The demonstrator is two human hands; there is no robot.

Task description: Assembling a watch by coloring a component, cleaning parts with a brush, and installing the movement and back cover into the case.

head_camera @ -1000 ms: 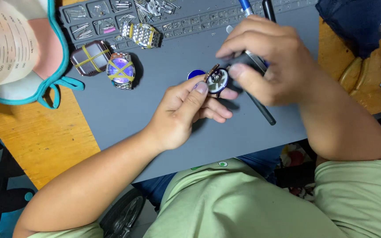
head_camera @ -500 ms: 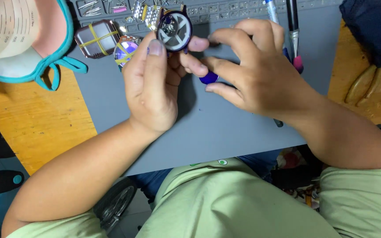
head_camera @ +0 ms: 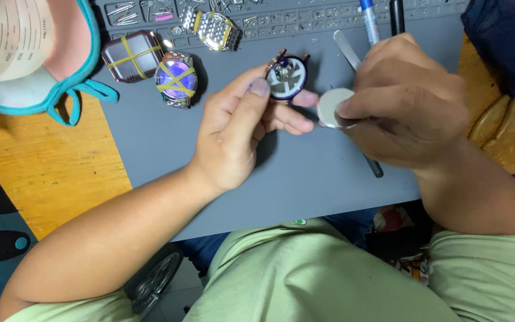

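My left hand [head_camera: 239, 128] holds a small round watch case [head_camera: 287, 76] with a dark blue rim between thumb and fingers, its open back showing the movement. My right hand [head_camera: 409, 101] pinches a round silver case-back disc [head_camera: 331, 108] just to the right of the watch, a little apart from it. A thin dark tool [head_camera: 374, 167] also runs under my right hand and sticks out below it. Both hands hover over a grey work mat [head_camera: 305, 173].
Two watches bound with yellow rubber bands, one square [head_camera: 132, 55] and one round [head_camera: 176, 80], lie at the mat's upper left. A metal-bracelet watch [head_camera: 213, 27] and a parts tray [head_camera: 150, 9] lie behind. Pens [head_camera: 369, 21] sit top right. An orange wooden bench [head_camera: 43, 173] surrounds the mat.
My left hand has lowered and turned the watch so its open back faces up. My right hand has pulled away to the right and now holds the silver disc.
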